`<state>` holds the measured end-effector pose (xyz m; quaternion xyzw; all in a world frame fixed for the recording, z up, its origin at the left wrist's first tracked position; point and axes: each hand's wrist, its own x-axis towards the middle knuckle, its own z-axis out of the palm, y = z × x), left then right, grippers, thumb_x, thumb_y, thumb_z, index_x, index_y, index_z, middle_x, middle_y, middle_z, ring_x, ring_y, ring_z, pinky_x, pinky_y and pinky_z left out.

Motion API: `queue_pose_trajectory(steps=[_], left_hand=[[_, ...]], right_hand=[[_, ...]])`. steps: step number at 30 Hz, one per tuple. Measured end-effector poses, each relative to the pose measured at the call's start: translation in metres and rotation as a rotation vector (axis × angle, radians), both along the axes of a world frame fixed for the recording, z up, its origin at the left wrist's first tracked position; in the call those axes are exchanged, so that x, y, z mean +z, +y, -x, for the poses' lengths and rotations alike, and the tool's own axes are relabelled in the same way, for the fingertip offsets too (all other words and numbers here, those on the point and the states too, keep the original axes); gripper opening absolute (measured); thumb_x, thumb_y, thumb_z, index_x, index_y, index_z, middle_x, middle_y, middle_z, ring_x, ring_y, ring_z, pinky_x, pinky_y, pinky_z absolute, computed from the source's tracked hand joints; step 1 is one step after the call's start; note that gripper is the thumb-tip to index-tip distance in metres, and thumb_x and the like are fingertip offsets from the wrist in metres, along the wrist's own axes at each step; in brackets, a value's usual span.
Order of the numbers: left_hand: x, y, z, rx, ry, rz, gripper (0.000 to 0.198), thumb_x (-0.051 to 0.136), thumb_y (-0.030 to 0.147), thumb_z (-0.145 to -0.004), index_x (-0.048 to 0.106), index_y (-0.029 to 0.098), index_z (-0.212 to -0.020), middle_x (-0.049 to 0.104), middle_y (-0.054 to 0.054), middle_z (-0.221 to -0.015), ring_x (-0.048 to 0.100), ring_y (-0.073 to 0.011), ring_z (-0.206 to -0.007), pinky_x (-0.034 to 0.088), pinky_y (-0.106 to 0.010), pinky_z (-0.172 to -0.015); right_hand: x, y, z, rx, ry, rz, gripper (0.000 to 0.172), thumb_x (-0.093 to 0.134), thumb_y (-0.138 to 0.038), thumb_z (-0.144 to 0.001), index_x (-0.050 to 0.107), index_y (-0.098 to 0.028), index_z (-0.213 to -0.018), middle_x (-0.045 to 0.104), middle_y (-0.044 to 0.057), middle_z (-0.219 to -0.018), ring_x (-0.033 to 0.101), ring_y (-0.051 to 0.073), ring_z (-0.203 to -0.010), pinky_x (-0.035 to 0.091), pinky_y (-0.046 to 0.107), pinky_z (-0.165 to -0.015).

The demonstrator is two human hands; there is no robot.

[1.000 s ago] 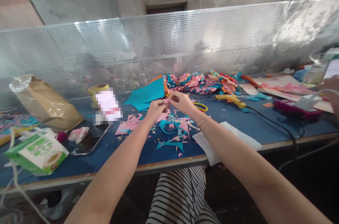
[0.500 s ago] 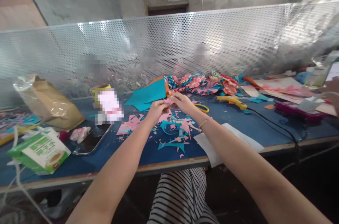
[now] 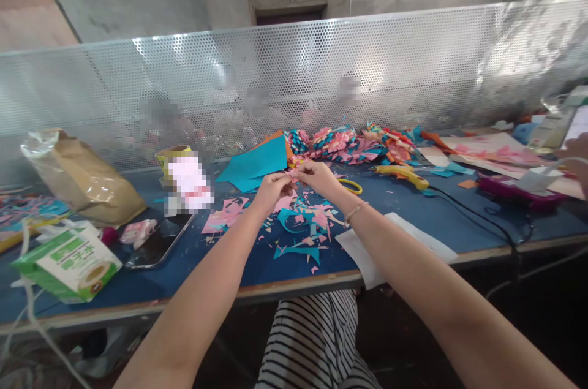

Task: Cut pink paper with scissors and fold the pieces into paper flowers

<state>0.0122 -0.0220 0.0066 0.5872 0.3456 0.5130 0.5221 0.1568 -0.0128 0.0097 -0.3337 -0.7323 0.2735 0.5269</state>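
My left hand (image 3: 274, 187) and my right hand (image 3: 316, 176) meet over the table, fingertips pinched together. Between them is a small piece of pink paper (image 3: 292, 174), mostly covered by the fingers. Pink and blue paper scraps (image 3: 316, 217) lie scattered under and in front of the hands. Just behind them are blue paper sheets (image 3: 255, 162) with an orange sheet at their edge. The yellow handle of what looks like scissors (image 3: 351, 185) shows beside my right wrist.
A pile of folded paper flowers (image 3: 337, 147) lies along the perforated metal screen (image 3: 390, 70). To the right are a yellow glue gun (image 3: 402, 176) with a black cord and a purple power strip (image 3: 519, 194). On the left stand a paper bag (image 3: 87, 181), a green box (image 3: 68, 263) and a phone (image 3: 163, 242).
The pink paper shows less between my fingers, and my right fingers have shifted slightly over it. Both arms otherwise stay in nearly the same place.
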Motion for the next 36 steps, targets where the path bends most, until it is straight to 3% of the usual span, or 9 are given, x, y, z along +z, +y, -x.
queue_pose_trajectory(steps=[10,17,21,29,36], left_hand=[[0.0011,-0.0009,0.0013,0.066,0.198,-0.14,0.016,0.057,0.026,-0.061,0.06,0.012,-0.054,0.056,-0.001,-0.049,0.047,-0.008,-0.044,0.038,-0.023,-0.048],[-0.0012,0.0015,-0.0002,0.064,0.128,-0.083,0.014,0.056,0.026,-0.061,0.058,0.013,-0.054,0.057,-0.001,-0.051,0.047,-0.0076,-0.043,0.038,-0.023,-0.048],[0.0001,0.0008,0.0005,0.06,0.201,-0.13,0.016,0.057,0.026,-0.063,0.058,0.013,-0.054,0.058,-0.002,-0.053,0.048,-0.0082,-0.044,0.039,-0.023,-0.049],[-0.002,0.0024,0.0048,0.077,0.394,-0.306,0.035,0.058,0.046,-0.069,0.058,0.014,-0.057,0.056,-0.001,-0.051,0.05,-0.0094,-0.048,0.039,-0.023,-0.052],[0.0002,-0.0027,0.0022,0.068,0.425,-0.281,0.034,0.059,0.045,-0.07,0.058,0.014,-0.057,0.057,-0.001,-0.051,0.05,-0.0096,-0.048,0.039,-0.022,-0.052]], right_hand=[[0.001,-0.0044,-0.0003,-0.025,-0.013,0.033,0.026,0.06,-0.039,-0.068,0.057,-0.014,-0.06,0.049,-0.002,-0.052,0.043,0.008,-0.05,0.034,0.024,-0.05],[0.0013,-0.004,0.0,-0.01,-0.007,0.033,0.031,0.06,-0.045,-0.067,0.058,-0.015,-0.062,0.051,-0.001,-0.054,0.046,0.009,-0.051,0.036,0.024,-0.051],[-0.0004,-0.0021,-0.0014,-0.026,-0.032,0.016,0.028,0.058,-0.042,-0.069,0.056,-0.015,-0.061,0.051,-0.001,-0.053,0.046,0.009,-0.051,0.036,0.024,-0.051],[-0.0014,0.0007,-0.0024,-0.031,-0.06,0.005,0.024,0.055,-0.037,-0.071,0.055,-0.015,-0.061,0.049,-0.002,-0.052,0.044,0.009,-0.049,0.035,0.023,-0.05],[-0.0014,-0.0008,-0.0015,-0.114,-0.166,-0.012,0.032,0.04,-0.036,-0.081,0.045,-0.017,-0.056,0.047,-0.001,-0.05,0.044,0.01,-0.049,0.033,0.024,-0.051]])
